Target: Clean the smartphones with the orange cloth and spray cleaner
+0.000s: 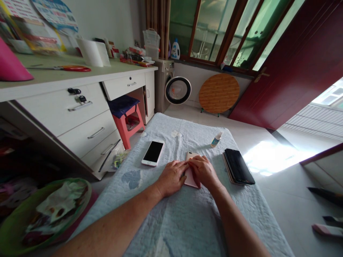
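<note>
A rose-pink smartphone lies back up on the blue quilted cloth, its camera showing at the top end. My left hand grips it from the left, fingers reaching over its upper part. From the right, my right hand bends round the same phone, and the fingertips of both hands meet over its back. Whether something small is between them is hidden. To the left rests a white smartphone with its dark screen up. On the right lies a black tablet-like device atop another flat item. A small spray bottle stands behind.
A white desk with drawers runs along the left, a pink stool beside it. A green-rimmed basin sits at lower left. Farther back are a washing machine with its door open and a round wooden tabletop.
</note>
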Demonstrator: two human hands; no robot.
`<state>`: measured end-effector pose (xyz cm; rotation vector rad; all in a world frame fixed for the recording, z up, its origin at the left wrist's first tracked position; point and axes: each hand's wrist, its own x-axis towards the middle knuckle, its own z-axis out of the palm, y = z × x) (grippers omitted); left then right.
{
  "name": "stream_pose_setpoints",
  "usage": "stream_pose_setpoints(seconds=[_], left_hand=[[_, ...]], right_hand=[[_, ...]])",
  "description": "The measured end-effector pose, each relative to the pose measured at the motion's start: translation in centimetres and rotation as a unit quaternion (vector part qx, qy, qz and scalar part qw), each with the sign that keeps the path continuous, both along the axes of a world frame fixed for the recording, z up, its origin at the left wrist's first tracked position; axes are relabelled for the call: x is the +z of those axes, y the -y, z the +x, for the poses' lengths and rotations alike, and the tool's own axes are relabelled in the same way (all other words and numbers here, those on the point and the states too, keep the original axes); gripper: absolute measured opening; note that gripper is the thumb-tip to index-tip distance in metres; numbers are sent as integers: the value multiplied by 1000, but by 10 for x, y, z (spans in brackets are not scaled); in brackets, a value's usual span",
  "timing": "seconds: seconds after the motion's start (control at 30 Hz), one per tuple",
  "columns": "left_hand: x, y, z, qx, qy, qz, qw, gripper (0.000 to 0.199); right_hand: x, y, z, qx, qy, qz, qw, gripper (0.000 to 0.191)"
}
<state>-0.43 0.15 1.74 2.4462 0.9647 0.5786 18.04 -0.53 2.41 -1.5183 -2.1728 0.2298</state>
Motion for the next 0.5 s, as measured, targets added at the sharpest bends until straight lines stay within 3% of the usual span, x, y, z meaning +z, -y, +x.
stream_pose_setpoints(seconds=[0.5], left_hand=[[-7, -1, 0, 8, -18, 13, 1000, 43]], right_hand=[[-16, -20, 7, -41, 25, 31, 998, 26]])
